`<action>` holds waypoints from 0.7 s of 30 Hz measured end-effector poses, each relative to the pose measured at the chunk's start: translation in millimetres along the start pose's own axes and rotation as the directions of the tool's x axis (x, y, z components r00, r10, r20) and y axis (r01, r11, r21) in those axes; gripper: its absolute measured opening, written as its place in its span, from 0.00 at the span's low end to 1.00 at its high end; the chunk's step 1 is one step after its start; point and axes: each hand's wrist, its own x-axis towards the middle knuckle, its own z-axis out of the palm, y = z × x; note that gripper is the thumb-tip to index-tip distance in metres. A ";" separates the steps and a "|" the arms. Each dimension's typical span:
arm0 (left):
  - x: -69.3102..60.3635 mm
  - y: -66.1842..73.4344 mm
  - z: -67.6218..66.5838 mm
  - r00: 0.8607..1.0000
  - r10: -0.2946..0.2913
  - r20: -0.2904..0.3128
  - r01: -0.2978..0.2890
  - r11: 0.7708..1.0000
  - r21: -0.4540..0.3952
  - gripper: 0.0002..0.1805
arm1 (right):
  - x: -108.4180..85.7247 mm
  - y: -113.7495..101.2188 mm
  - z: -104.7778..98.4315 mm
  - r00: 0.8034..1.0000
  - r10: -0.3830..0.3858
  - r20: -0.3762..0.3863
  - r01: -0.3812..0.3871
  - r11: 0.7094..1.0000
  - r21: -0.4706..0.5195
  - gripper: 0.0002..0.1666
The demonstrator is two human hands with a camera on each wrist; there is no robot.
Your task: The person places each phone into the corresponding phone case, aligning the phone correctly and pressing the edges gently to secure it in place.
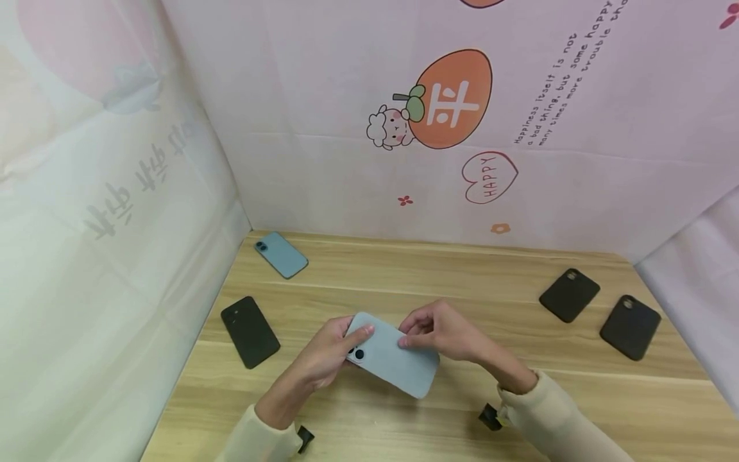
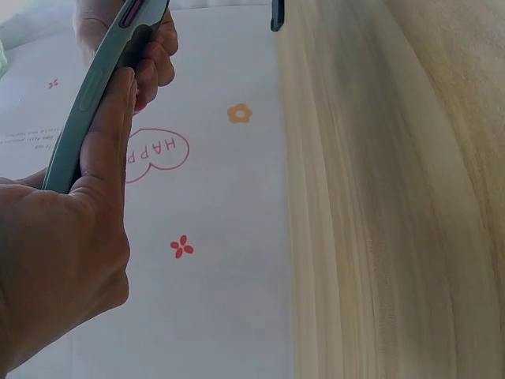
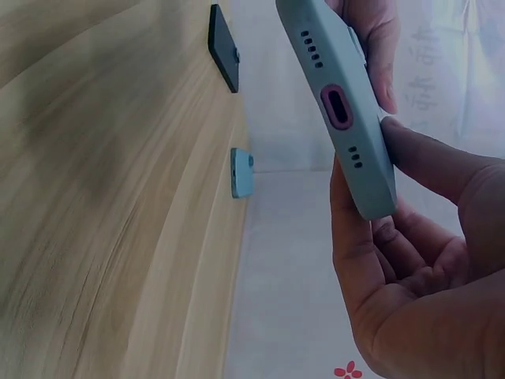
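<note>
A phone in a pale blue-grey case (image 1: 392, 359) is held above the wooden table, back side up and tilted. My left hand (image 1: 326, 353) grips its camera end, thumb across the back and fingers underneath. At the far long edge, my right hand (image 1: 447, 333) pinches the phone, its thumb on the back and its other fingers curled. The right wrist view shows the case's bottom edge (image 3: 351, 118), with speaker holes and a pinkish port opening. Seen from the left wrist, the case's side (image 2: 83, 118) faces the camera; little of the screen side shows.
On the table (image 1: 404, 269), a blue phone (image 1: 283, 255) lies at the back left, with a black phone case (image 1: 250, 332) nearer. Two more black cases (image 1: 569, 295) lie at the right. Printed white cloth (image 1: 323, 179) hangs behind and at both sides.
</note>
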 end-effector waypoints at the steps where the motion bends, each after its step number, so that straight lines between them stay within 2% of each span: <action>1: 0.5 -0.3 -0.3 1.000 0.001 0.005 -0.001 1.000 0.000 0.19 | 0.0 -0.1 -0.1 1.000 -0.003 0.008 0.003 1.000 -0.002 0.08; 8: 2.4 -0.4 -0.1 1.000 -0.013 0.014 0.013 1.000 -0.018 0.20 | -0.8 1.0 0.7 0.999 0.011 0.037 -0.012 1.000 0.017 0.06; 12: 4.3 -0.2 -0.6 1.000 -0.019 -0.016 0.019 0.999 -0.029 0.21 | -2.9 2.6 2.4 0.998 0.061 0.028 -0.064 0.993 0.098 0.07; 17: 7.1 -0.3 -2.1 0.997 -0.024 -0.080 0.020 0.998 -0.052 0.21 | -5.4 6.5 4.6 0.990 0.135 0.030 -0.139 0.964 0.228 0.10; 21: 7.9 -0.5 -2.5 0.995 -0.014 -0.100 0.006 0.996 -0.086 0.21 | -6.8 12.0 9.5 0.984 0.176 0.033 -0.177 0.931 0.321 0.11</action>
